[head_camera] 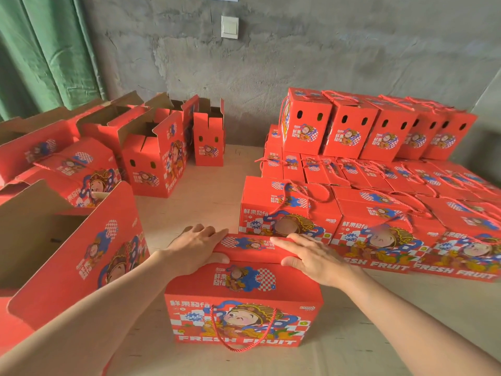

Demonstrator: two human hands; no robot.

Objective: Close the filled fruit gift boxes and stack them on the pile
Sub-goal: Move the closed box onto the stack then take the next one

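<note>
Pressing down the top of the near box [244, 302], the person seems to be in the closing step: the left hand [198, 248] lies over the left end of the top flap [249, 246] and the right hand [311, 256] over its right end. On both hands the fingers are stretched nearly straight across the flap and the thumb rests on its near side, so neither is curled round anything. The near box stands upright on the table [195, 196], straight before the person, its red rope handle [244, 340] hanging loose down the front face.

Just beyond the near box and to its right spreads the pile [379, 213] of closed boxes, the nearest one almost touching the flap under the right hand. A further row [352, 131] stands on the pile, well beyond the near box. To the left of the near box gapes an open box [67, 253], its tall flap leaning toward the left forearm; more open boxes [154, 158] stand beyond it.

Judging by this, the next move calls for seating the flap fully, then taking the box by its ends or its rope and lifting it clear onto the pile. The open room is a bare strip of table beyond and left of the near box; the lift must rise over the edge of the pile's nearest box and avoid snagging the loose rope loops lying on the pile's tops
</note>
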